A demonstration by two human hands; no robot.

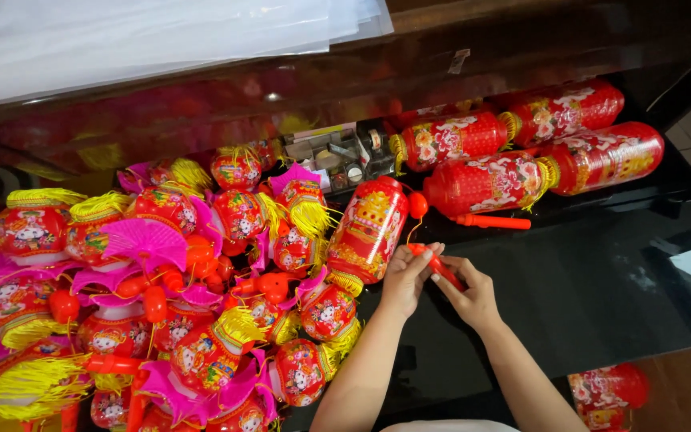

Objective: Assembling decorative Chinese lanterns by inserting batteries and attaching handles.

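Here: two hands [441, 286] grip one red handle [440, 265]; four long lanterns [485, 182].

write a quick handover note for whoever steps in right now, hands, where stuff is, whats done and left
Left hand and right hand both pinch one red stick handle over the black table.
The handle's cord leads to a red cylinder lantern lying beside them.
Four long red lanterns lie at the back; a heap of small tasselled lanterns lies left.
Stick still in hand; how many are finished cannot be told.
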